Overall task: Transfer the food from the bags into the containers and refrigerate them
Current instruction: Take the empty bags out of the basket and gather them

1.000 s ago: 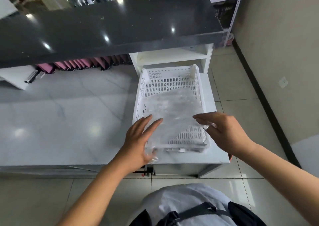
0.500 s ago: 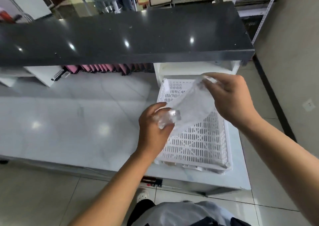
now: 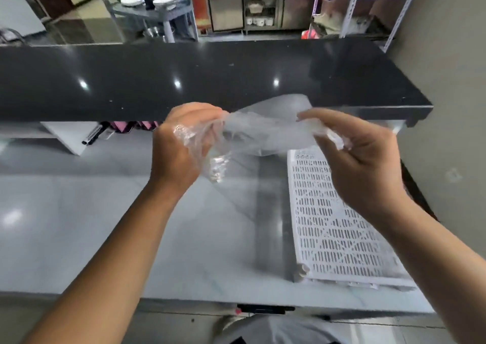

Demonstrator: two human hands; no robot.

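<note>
Grip of left hand (image 3: 181,146) and right hand (image 3: 363,159) pinching clear bag (image 3: 265,130), now lifted off white crate (image 3: 339,233)

Countertop (image 3: 79,225) room left of white crate (image 3: 339,225)

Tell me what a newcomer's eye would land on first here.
Dead centre, the left hand and right hand grip a crumpled clear bag stretched between them above the grey counter. A white slotted tray lies on the counter at the right, partly under the right forearm. A glossy black shelf spans the scene behind the hands.
</note>
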